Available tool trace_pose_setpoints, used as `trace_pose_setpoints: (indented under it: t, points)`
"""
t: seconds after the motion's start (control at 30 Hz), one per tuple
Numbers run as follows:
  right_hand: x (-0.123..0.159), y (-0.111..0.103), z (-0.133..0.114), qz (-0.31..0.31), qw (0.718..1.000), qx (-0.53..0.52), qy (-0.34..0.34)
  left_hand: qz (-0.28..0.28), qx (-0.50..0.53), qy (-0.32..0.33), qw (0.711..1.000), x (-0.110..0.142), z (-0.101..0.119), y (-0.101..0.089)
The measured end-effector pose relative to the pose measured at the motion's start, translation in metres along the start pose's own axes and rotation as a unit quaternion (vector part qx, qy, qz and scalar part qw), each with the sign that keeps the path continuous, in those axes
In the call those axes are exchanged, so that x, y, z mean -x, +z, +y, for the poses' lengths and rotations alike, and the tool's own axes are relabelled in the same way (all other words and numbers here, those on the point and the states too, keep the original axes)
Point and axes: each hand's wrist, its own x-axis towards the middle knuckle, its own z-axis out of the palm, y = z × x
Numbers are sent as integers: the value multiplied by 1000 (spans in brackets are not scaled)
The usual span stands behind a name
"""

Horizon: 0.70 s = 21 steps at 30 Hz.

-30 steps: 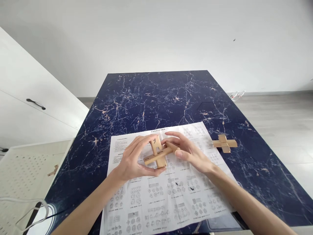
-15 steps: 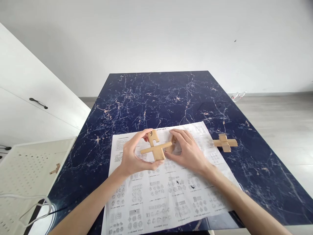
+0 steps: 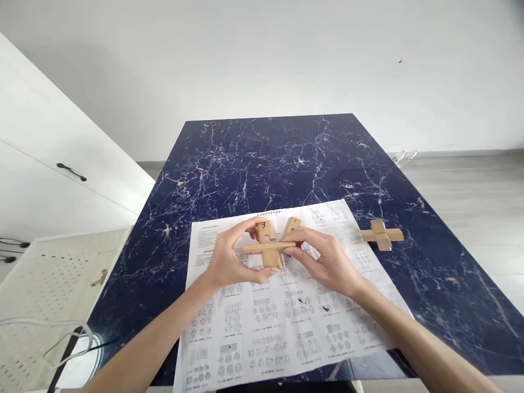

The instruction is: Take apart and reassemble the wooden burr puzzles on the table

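My left hand (image 3: 229,255) grips a notched wooden puzzle piece (image 3: 271,258) by its two ends, fingers at the marked top and thumb at the bottom. A second wooden piece, a narrow bar (image 3: 254,249), crosses it to form a cross shape. The bar's right end is pinched between the thumb and fingers of my right hand (image 3: 327,261). Just beyond those fingers is another marked wooden piece (image 3: 292,224), partly hidden by them. Beneath both hands lies a printed sheet (image 3: 241,341) with rows of small puzzle diagrams.
To the right, a cross of joined wooden pieces (image 3: 382,236) rests by the sheet's edge on the dark blue marbled table (image 3: 262,164). Left of the table are a white perforated surface (image 3: 49,289) with a small wooden piece (image 3: 99,278), a white cable (image 3: 67,355) and a white cabinet (image 3: 49,131).
My right hand has let go of the loose marked piece and taken hold of the crossing bar's right end. The bar now sits more level. My left hand keeps its grip.
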Motion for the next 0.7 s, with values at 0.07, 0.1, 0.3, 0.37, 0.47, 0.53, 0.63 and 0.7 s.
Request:
trace_pose_setpoints:
  t: [0.07,0.1,0.3,0.37,0.47,0.53,0.63,0.7]
  points:
    - [1,2,0,13,1000,-1,0,-18,3,-9,1000,-1,-1,-3]
    - [1,3,0,14,1000,-5,0,-23,1,-11,1000,-1,-2,-4]
    - [4,4,-4,0,1000,-30,-6,-41,8,-19,999,-4,-7,-10]
    - [4,5,-4,13,1000,-21,0,-45,9,-29,999,-6,-6,-10]
    - [1,7,-4,35,999,-18,10,-70,24,-69,995,-7,-3,-11]
    - [-1,7,-4,35,999,-33,17,-111,84,-112,984,-8,0,-12]
    - [-3,8,-4,21,997,-67,34,-143,193,-197,951,-9,7,-14]
    - [-2,8,-2,6,994,-98,43,-130,228,-252,932,-11,11,-14]
